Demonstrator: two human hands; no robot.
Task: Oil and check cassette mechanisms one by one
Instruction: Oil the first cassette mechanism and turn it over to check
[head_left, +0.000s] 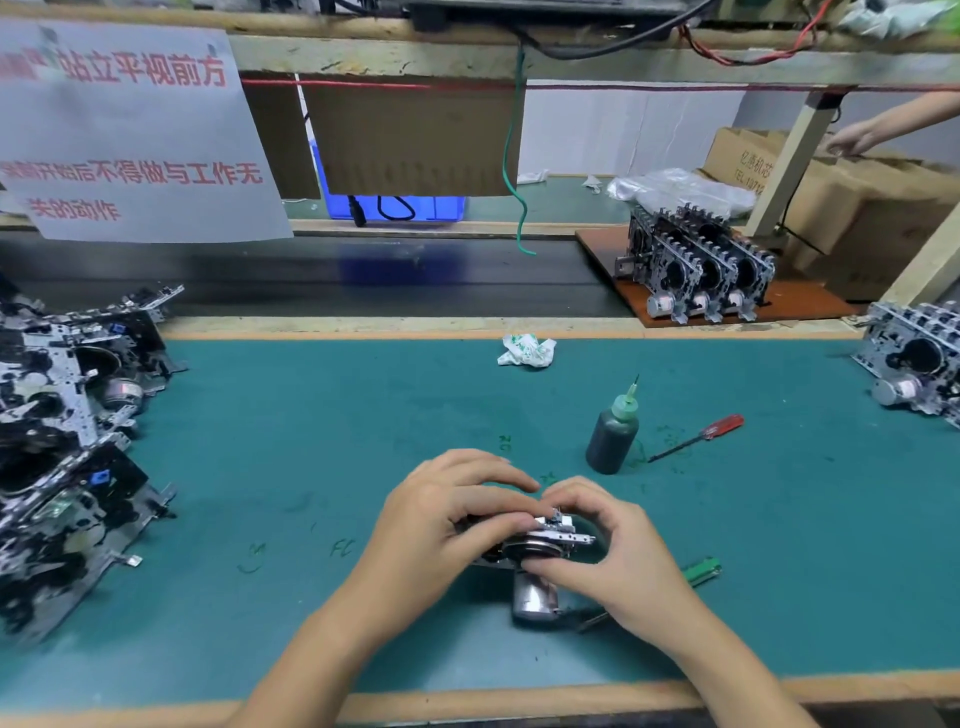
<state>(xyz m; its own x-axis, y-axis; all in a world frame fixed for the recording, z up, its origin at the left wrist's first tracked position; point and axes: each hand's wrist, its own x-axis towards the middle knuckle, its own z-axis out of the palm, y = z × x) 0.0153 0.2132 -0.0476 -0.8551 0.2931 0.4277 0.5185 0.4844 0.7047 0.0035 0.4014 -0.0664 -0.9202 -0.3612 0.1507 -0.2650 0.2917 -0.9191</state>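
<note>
Holding one cassette mechanism low over the green mat, the left hand and right hand curl round it; the oil bottle stands just behind.

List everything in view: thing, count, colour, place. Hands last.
Mechanism: one, silver, held at near centre.
Oil bottle: one, dark with green nozzle, upright on the mat right of centre.
Screwdriver: one, red handle, lying right of the bottle.
Green tool: one, lying near the right hand.
Wrapper: one, white and green, crumpled at the mat's far edge.
Left pile: several mechanisms, silver and black.
Board: one, brown, carrying mechanisms, far right.
Mat: one, teal.
Left hand: grips the mechanism.
Right hand: grips the mechanism.
</note>
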